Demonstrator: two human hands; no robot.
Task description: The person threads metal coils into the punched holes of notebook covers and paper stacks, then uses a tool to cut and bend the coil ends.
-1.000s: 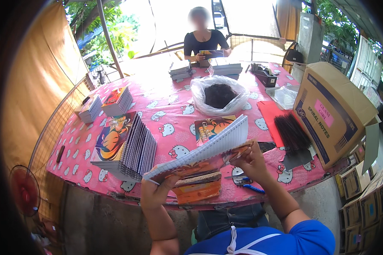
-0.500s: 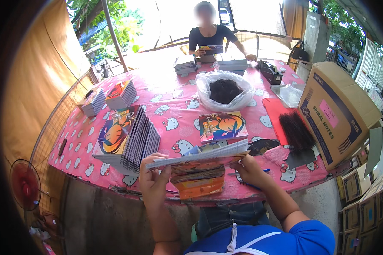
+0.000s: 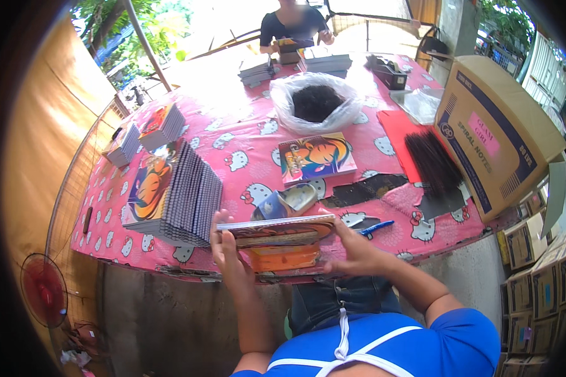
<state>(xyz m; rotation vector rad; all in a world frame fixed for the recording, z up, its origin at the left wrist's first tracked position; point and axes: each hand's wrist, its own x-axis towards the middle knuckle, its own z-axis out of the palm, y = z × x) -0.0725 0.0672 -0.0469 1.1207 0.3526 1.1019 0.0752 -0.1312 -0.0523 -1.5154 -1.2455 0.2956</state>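
A notebook (image 3: 277,231) with a colourful illustrated cover is held on edge between my hands at the table's near side. My left hand (image 3: 227,248) grips its left end, thumb on the near face and fingers behind. At the right end, my right hand (image 3: 356,250) cups the edge, its thumb apart from the cover. Just below the notebook sits an orange object (image 3: 286,259), partly hidden. A blue pen (image 3: 376,228) lies beyond my right hand. Another illustrated notebook (image 3: 316,157) lies farther off, and a tall stack of spiral-bound notebooks (image 3: 176,195) stands to the left.
A plastic bag of dark material (image 3: 316,103) sits mid-table. Black spiral coils (image 3: 431,157) lie beside a red sheet (image 3: 393,135) and a large cardboard box (image 3: 497,138) at right. Across the table, a person (image 3: 292,31) handles notebooks. Smaller stacks (image 3: 162,127) stand at far left.
The notebook's loosely fanned sheets have come together into an even block, and it has lowered toward me. My right hand has moved from its near corner to its right end. The view has shifted.
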